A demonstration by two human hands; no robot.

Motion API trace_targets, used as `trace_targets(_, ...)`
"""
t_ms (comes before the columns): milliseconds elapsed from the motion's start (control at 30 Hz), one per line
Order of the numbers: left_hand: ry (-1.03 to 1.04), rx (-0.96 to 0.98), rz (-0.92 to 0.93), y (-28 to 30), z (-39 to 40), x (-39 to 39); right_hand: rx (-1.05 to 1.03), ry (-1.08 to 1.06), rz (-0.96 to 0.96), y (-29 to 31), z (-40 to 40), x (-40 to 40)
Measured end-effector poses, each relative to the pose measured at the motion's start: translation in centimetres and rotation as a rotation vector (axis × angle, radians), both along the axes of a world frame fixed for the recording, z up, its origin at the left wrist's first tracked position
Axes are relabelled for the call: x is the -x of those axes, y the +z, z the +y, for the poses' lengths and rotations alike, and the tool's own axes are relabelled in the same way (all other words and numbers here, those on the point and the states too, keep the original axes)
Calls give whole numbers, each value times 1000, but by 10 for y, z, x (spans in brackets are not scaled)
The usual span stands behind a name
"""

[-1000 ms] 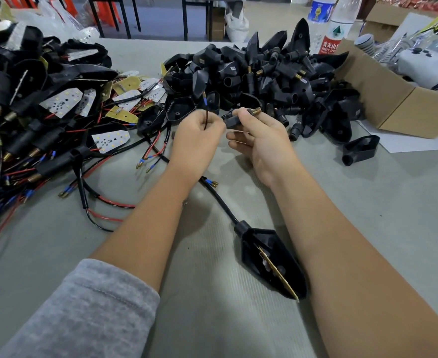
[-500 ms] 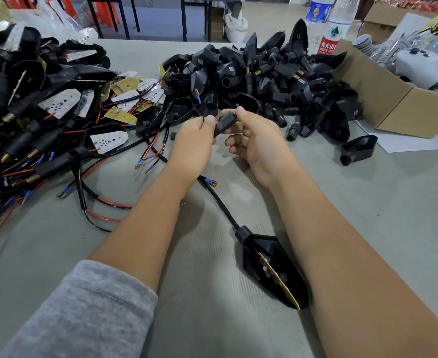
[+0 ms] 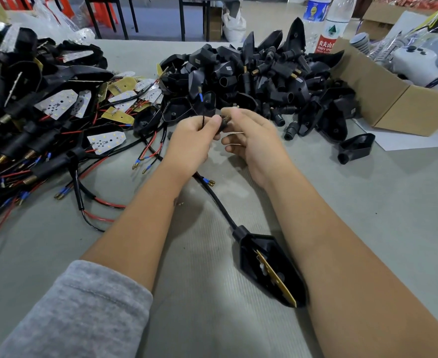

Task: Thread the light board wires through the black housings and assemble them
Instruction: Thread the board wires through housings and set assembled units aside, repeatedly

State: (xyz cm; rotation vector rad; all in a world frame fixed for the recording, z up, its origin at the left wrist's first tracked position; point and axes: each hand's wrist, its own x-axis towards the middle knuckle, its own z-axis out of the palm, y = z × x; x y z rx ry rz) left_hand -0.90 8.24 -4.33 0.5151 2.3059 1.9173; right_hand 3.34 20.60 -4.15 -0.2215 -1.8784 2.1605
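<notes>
Nearest me on the worktop [image 3: 367, 215] lay a housing [image 3: 269, 267], board already seated, between my forearms, its cable [image 3: 217, 200] running up toward my hands. Farther out, my left hand [image 3: 189, 143] pinched a thin wire [image 3: 203, 120], standing upright. My right hand [image 3: 254, 140], fingers curled, held a small black stem [image 3: 224, 123] just beside it, its threaded end pointing up. Beyond them sat the pile [image 3: 259, 81] of empty housings.

Water bottle [image 3: 329, 29] red label: "农夫山"; smaller print illegible.
</notes>
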Motion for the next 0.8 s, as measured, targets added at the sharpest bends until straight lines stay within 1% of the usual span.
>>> trace_targets(100, 12, 92, 49, 0, 0, -1, 80, -46, 42, 0, 3, -1)
trace_targets(200, -26, 87, 12, 1, 2, -4, 139, -119, 88, 0, 4, -2)
trace_targets(333, -51, 49, -29, 3, 6, -8, 375, -229, 145, 3, 7, 1)
trace_targets(433, -21, 69, -22, 2, 6, -8, 452, -204, 117, 2, 9, 2)
trace_targets(500, 0, 63, -14, 1, 6, -7, 424, -131, 79, 2, 8, 2)
trace_targets(533, 4, 54, -15, 1, 6, -6, 377, -80, 63, 1, 6, 1)
trace_targets(633, 0, 46, -21, 0, 6, -6, 120, 48, 55, -1, 2, 0)
trace_targets(700, -5, 25, -21, 0, 6, -6, -24, 46, 60, -3, 1, 0)
trace_targets(800, -21, -31, -12, 0, 5, -6, -61, -10, 94, -3, -2, -1)
